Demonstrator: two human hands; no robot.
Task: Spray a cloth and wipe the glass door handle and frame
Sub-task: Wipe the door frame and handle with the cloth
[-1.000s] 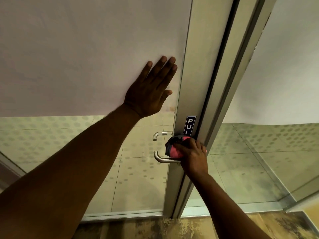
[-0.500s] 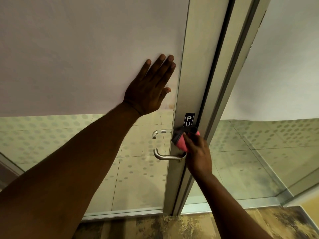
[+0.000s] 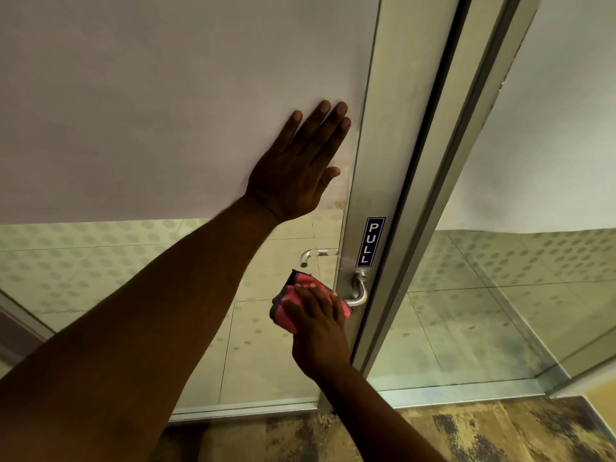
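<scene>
The glass door has a metal frame [image 3: 383, 145] with a blue PULL sticker [image 3: 370, 241]. A silver lever handle [image 3: 359, 291] sticks out of the frame below the sticker. My right hand [image 3: 318, 325] grips a pink cloth [image 3: 289, 305] with a dark edge and wraps it around the handle's left end, which is hidden. My left hand [image 3: 301, 168] lies flat with fingers spread on the frosted part of the door glass [image 3: 166, 111], just left of the frame. A second handle [image 3: 316, 255] shows through the clear glass on the far side.
A second metal frame post [image 3: 480, 145] stands right of the door with a fixed glass panel [image 3: 500, 311] beyond it. Pale dotted floor tiles show through the glass. Mottled brown flooring [image 3: 466, 431] lies below at my feet.
My right hand carried the pink cloth from the frame by the PULL sticker down and left onto the lever handle's free end. The sticker is now fully uncovered. My left hand stayed put.
</scene>
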